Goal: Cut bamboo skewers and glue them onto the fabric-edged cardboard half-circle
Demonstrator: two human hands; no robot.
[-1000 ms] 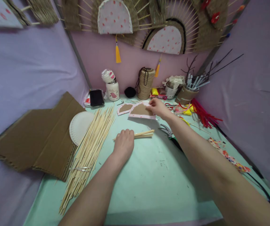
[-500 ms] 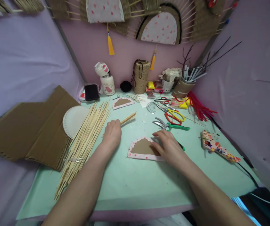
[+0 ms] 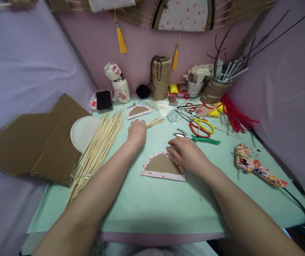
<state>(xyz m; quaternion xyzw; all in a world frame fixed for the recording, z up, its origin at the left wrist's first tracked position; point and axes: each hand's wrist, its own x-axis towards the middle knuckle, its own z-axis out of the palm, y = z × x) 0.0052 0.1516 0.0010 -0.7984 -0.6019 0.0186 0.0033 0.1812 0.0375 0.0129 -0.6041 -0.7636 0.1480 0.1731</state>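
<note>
My left hand (image 3: 137, 133) is closed over a small bunch of thin wooden sticks (image 3: 154, 123), whose ends poke out to its right, low over the table. My right hand (image 3: 185, 151) hovers with fingers apart and nothing in them, above the right edge of a cardboard half-circle (image 3: 164, 164) trimmed with white, red-dotted cloth. A smaller half-circle of the same kind (image 3: 139, 111) lies behind my left hand. Left of my left arm rests a large bundle of wooden sticks (image 3: 99, 149), bound by a clear band and partly hidden by the forearm.
Green-handled pruning shears (image 3: 204, 139) and red-and-yellow scissors (image 3: 201, 127) lie beyond my right hand. At the right is a patterned glue gun (image 3: 259, 167) with a cord. Cardboard (image 3: 40, 138) and a paper plate (image 3: 84, 133) sit left. A twine spool (image 3: 161, 78) stands behind.
My left hand has moved forward and to the right with the small bunch of sticks. My right hand has shifted slightly forward, off the half-circle. The view has tilted down.
</note>
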